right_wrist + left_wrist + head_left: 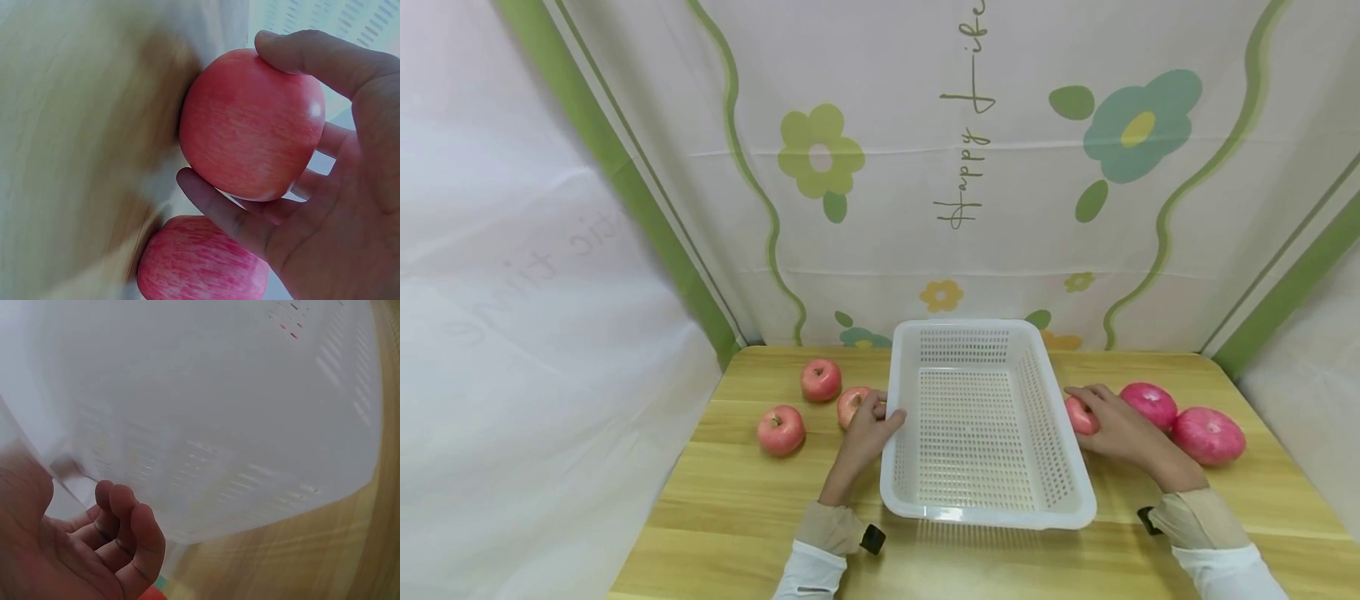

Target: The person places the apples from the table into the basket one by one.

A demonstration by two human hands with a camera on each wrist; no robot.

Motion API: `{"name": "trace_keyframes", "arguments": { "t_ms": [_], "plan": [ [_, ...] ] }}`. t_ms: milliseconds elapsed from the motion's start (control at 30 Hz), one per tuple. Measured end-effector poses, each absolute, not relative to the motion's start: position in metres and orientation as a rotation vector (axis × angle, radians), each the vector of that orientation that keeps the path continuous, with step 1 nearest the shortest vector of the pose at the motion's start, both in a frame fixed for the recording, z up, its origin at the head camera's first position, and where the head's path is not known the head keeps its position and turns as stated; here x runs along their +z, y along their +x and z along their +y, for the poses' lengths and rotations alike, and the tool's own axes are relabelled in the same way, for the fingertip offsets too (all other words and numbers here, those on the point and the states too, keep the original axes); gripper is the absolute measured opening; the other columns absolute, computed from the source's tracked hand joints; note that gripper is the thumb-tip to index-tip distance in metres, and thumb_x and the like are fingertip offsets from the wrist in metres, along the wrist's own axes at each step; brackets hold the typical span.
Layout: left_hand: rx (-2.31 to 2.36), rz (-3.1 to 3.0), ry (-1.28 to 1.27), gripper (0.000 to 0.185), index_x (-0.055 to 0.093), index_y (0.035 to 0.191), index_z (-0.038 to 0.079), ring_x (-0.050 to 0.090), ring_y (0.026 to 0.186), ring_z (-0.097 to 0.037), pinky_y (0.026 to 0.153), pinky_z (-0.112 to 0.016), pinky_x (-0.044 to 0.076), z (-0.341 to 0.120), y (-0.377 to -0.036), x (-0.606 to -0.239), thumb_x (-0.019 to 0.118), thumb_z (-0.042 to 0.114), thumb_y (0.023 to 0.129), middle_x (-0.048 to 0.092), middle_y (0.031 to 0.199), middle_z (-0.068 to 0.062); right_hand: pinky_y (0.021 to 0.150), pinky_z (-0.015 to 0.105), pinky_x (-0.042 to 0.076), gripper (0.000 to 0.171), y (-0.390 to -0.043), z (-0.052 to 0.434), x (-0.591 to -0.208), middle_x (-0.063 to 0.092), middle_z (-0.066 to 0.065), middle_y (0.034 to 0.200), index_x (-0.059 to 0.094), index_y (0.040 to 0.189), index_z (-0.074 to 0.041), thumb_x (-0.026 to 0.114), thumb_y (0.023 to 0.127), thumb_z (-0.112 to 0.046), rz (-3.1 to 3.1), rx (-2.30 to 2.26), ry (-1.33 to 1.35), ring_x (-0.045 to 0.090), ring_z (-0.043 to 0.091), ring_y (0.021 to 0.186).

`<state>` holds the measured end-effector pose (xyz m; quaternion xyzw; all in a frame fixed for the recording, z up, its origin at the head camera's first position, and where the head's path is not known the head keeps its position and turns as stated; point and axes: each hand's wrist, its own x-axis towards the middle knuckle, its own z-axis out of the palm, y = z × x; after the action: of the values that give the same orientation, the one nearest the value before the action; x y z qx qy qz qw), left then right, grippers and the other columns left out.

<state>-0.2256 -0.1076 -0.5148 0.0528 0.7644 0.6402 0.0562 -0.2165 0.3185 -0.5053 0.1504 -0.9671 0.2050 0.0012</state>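
A white perforated plastic basket [970, 433] sits in the middle of the head view, its near end casting a shadow on the table. My left hand [867, 429] grips the basket's left rim, thumb over the top; in the left wrist view its curled fingers [147, 540] lie by the basket wall. On the other side, my right hand [1120, 425] holds a red apple [250, 125] beside the basket's right wall, with the thumb on one side and fingers on the other. Behind the left hand is another apple [852, 405], partly hidden.
Two more apples, a rear one [821, 380] and a nearer one [781, 430], stand on the wooden table [722, 517] at left. Two deeper pink round fruits [1208, 436] lie at right beyond the right hand. A printed curtain [880, 242] hangs behind the table.
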Motion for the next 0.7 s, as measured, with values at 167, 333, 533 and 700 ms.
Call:
{"name": "trace_keyframes", "arguments": {
  "t_ms": [167, 333, 533, 700],
  "plan": [
    [1.941, 2.29, 0.165, 0.036, 0.053, 0.13, -0.003, 0.076, 0.099, -0.044, 0.072, -0.034, 0.064, -0.109, -0.2254, -0.5142, 0.065, 0.018, 0.103, 0.073, 0.113, -0.034, 0.093, 0.068, 0.057, 0.095, -0.2164, 0.3175, -0.5026, 0.056, 0.026, 0.141, 0.054, 0.15, 0.001, 0.083, 0.084, -0.061, -3.041, 0.637, 0.47, 0.062, 0.046, 0.12],
    [1.952, 2.253, 0.179, 0.033, 0.052, 0.129, 0.0, 0.076, 0.1, -0.042, 0.072, -0.034, 0.063, -0.1094, -0.2258, -0.5144, 0.063, 0.019, 0.104, 0.072, 0.117, -0.034, 0.092, 0.067, 0.057, 0.092, -0.2165, 0.3179, -0.5028, 0.059, 0.026, 0.137, 0.057, 0.147, 0.001, 0.085, 0.083, -0.058, -3.023, 0.618, 0.49, 0.063, 0.044, 0.118],
    [1.964, 2.227, 0.193, 0.032, 0.051, 0.129, 0.001, 0.076, 0.102, -0.043, 0.073, -0.037, 0.064, -0.1099, -0.2262, -0.5152, 0.061, 0.019, 0.105, 0.072, 0.12, -0.034, 0.092, 0.066, 0.057, 0.09, -0.2178, 0.3196, -0.503, 0.059, 0.026, 0.137, 0.057, 0.147, 0.001, 0.085, 0.084, -0.057, -3.007, 0.608, 0.506, 0.064, 0.044, 0.119],
    [1.965, 2.21, 0.206, 0.032, 0.049, 0.13, 0.001, 0.076, 0.103, -0.045, 0.074, -0.038, 0.065, -0.111, -0.2265, -0.5161, 0.059, 0.02, 0.106, 0.071, 0.122, -0.034, 0.092, 0.067, 0.057, 0.09, -0.2174, 0.3197, -0.5003, 0.059, 0.027, 0.138, 0.057, 0.147, 0.002, 0.084, 0.085, -0.057, -3.003, 0.601, 0.507, 0.063, 0.046, 0.119]
  ]
}}
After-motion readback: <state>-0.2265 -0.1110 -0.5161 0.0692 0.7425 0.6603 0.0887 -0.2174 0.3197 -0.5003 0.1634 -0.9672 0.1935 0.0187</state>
